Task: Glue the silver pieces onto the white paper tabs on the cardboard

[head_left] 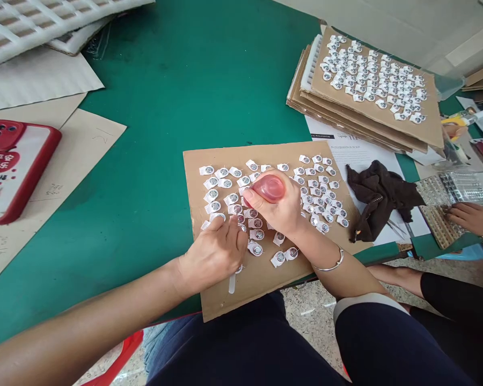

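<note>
My right hand (279, 206) is closed round a translucent pink-red squeeze bottle (269, 187), its rounded end facing up; the tip is hidden. Beside it my left hand (217, 249) has its fingers curled together over the same spot, and what they pinch is hidden. A slim whitish strip (232, 283) sticks out below the left hand; I cannot tell whether it is held. Under both hands lies a brown cardboard sheet (261, 284), carrying many small white tabbed pieces with dark round centres, such as one piece (255, 248) near the left fingers.
On the green table (185, 80), a cardboard stack (346, 126) bears more such pieces. A dark cloth (380, 195) lies on paper at right. A red-edged phone (20, 166) and white grids (44, 21) are at left. Another person's hand (473, 217) touches a tray (443, 214).
</note>
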A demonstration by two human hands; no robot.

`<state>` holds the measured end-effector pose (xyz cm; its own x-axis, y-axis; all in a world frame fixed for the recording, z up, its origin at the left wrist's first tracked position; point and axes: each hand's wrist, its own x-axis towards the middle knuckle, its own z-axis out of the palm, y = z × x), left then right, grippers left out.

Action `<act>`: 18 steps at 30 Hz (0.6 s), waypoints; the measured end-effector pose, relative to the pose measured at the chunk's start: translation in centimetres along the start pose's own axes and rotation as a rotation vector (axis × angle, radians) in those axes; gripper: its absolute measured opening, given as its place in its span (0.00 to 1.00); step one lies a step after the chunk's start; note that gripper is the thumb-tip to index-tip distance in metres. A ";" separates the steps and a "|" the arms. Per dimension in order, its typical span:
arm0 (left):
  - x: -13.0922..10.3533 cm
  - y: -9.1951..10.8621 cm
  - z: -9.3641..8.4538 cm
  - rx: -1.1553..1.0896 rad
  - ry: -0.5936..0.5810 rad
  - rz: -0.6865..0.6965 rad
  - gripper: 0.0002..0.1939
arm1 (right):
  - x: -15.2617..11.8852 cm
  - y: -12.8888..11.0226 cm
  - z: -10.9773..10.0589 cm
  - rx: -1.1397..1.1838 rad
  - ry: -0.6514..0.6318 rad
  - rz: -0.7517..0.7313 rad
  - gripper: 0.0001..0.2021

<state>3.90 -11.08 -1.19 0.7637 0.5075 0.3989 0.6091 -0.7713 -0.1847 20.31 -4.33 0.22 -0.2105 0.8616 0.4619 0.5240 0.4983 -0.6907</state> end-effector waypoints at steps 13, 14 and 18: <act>-0.5 -1.7 -0.2 -0.232 -0.021 -0.053 0.11 | 0.0 -2.8 -4.0 0.177 0.102 0.086 0.18; -0.6 -1.9 -0.2 -0.276 -0.020 -0.064 0.11 | -0.6 -3.0 -4.3 0.194 0.126 0.105 0.19; -1.0 -2.3 0.0 -0.350 -0.030 -0.091 0.11 | -3.6 -2.9 -3.8 0.214 0.146 0.197 0.18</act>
<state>1.75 -9.84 -1.17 0.7188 0.5874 0.3719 0.5687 -0.8045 0.1714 22.63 -9.26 2.67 0.0065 0.9281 0.3723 0.3545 0.3459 -0.8687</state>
